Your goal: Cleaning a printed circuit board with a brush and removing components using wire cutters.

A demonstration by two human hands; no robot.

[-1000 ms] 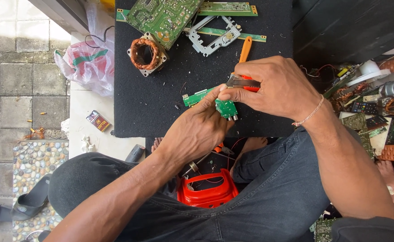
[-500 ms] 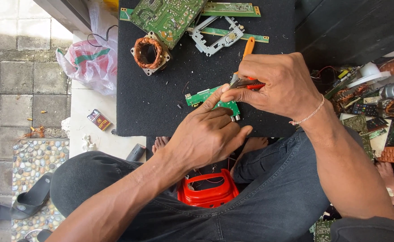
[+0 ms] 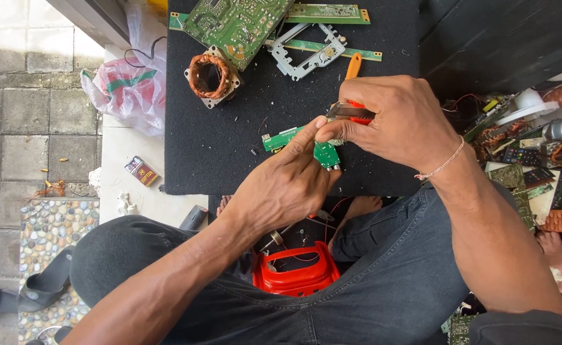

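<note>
My left hand (image 3: pixel 284 185) pinches a small green circuit board (image 3: pixel 325 153) at the near edge of a black work mat (image 3: pixel 217 140). A narrow green strip of that board (image 3: pixel 280 138) sticks out to the left of my fingers. My right hand (image 3: pixel 399 121) grips orange-handled pliers (image 3: pixel 352 69), whose metal jaws (image 3: pixel 343 112) rest against the top of the board beside my left thumb.
On the mat's far side lie a large green circuit board (image 3: pixel 236 22), a copper coil (image 3: pixel 208 75), a metal frame (image 3: pixel 310 51) and thin green strips (image 3: pixel 332 13). A red plastic casing (image 3: pixel 294 271) sits between my legs. A heap of electronic scrap (image 3: pixel 530 140) lies right, a plastic bag (image 3: pixel 127 89) left.
Both hands and the small board have shifted slightly up and right on the mat. My left thumb now presses closer to the plier jaws.
</note>
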